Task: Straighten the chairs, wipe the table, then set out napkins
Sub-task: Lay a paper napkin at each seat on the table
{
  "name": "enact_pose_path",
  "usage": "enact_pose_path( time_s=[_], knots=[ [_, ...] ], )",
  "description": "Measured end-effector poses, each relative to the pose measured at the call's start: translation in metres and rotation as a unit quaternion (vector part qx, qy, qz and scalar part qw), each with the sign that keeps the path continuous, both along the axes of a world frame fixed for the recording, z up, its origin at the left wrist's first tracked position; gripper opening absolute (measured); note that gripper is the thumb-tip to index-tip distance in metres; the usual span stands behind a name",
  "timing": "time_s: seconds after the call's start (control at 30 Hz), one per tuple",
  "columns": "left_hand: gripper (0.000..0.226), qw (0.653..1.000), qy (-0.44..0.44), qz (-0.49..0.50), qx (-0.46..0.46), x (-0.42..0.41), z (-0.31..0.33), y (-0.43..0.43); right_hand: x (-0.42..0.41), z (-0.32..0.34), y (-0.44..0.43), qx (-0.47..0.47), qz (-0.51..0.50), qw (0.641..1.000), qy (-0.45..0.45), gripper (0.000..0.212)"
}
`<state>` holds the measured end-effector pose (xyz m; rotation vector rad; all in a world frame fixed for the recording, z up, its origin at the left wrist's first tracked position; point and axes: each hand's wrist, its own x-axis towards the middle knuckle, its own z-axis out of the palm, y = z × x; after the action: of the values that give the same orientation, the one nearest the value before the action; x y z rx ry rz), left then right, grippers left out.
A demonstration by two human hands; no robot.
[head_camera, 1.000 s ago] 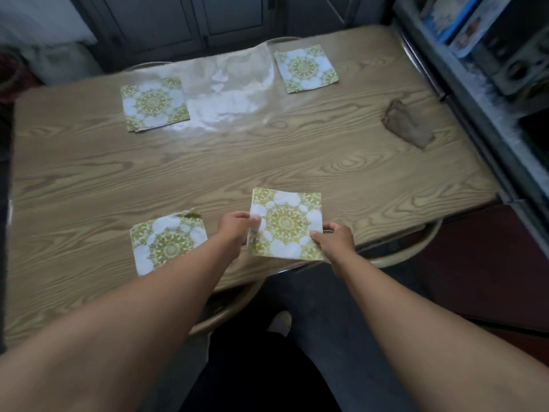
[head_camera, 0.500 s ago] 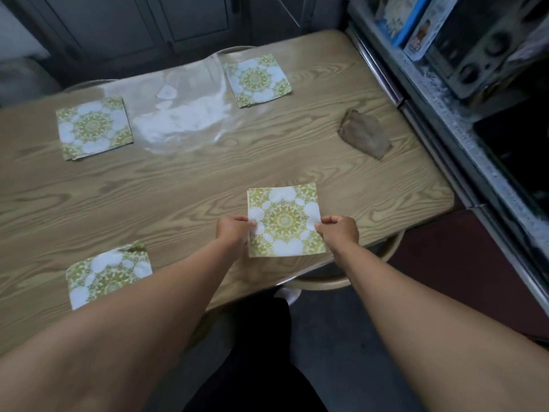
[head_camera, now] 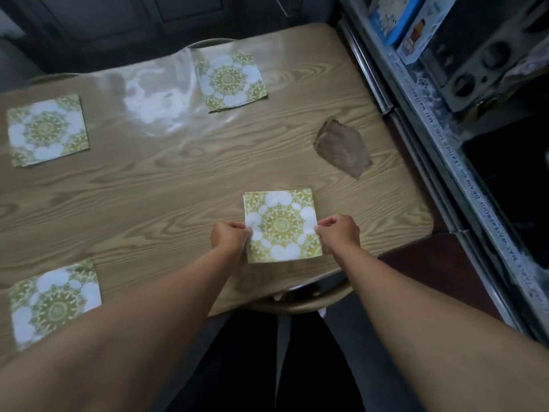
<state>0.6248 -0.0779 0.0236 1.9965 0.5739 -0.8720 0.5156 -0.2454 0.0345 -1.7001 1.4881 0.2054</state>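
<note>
Step in hand: we judged this to be the last part of the task, setting out napkins, with three already down and a fourth being placed.
Fourth napkin (head_camera: 282, 226): it sat over the near right part of the table (head_camera: 178, 179), close to the near edge and just beyond the near chair (head_camera: 300, 301) tucked below. We could not tell whether it lay flat on the top or hovered just over it.
Left hand (head_camera: 228, 237): we saw its curled fingers pinching the napkin's left edge at about mid-height.
Right hand (head_camera: 338, 233): it pinched the right edge in the same way, level with the other.
Key relation: the napkin lay directly between the two hands and slightly ahead of them. Neither hand was nearer, as each touched its own side.
Axis: being square, the napkin had no long axis. Its sides ran nearly in line with the table's near edge, turned very slightly.
Other places: the near-left napkin (head_camera: 55, 301), far-left napkin (head_camera: 46, 130) and far-right napkin (head_camera: 231, 81) lay well apart, one to each seat.
Brown cloth (head_camera: 341, 150): it lay crumpled beyond the right hand, near the table's right edge and apart from the napkin. We took it for the wiping cloth.
Next move, as we judged: lower or release evenly with both hands so the square keeps its line with the edge.
Risk: letting one pinch go first could drag the thin paper askew or crease it.
Right side: a shelf unit (head_camera: 445, 144) stood just beside the table.
</note>
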Motion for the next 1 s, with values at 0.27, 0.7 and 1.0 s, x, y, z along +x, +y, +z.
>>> enact_pose_path(
  time_s=[0.27, 0.7, 1.0],
  knots=[
    [0.014, 0.996, -0.023, 0.077, 0.039, -0.028, 0.000, -0.032, -0.006, -0.008, -0.040, 0.013, 0.075, 0.997, 0.004, 0.001],
    [0.020, 0.977, -0.082, 0.187, 0.053, -0.064, -0.008, -0.040, -0.020, -0.020, -0.053, 0.000, 0.168, 0.986, -0.022, 0.002],
    [0.022, 0.975, -0.089, 0.194, 0.059, -0.059, -0.018, -0.029, -0.013, -0.023, -0.041, 0.010, 0.117, 0.993, -0.003, 0.007]
  ],
)
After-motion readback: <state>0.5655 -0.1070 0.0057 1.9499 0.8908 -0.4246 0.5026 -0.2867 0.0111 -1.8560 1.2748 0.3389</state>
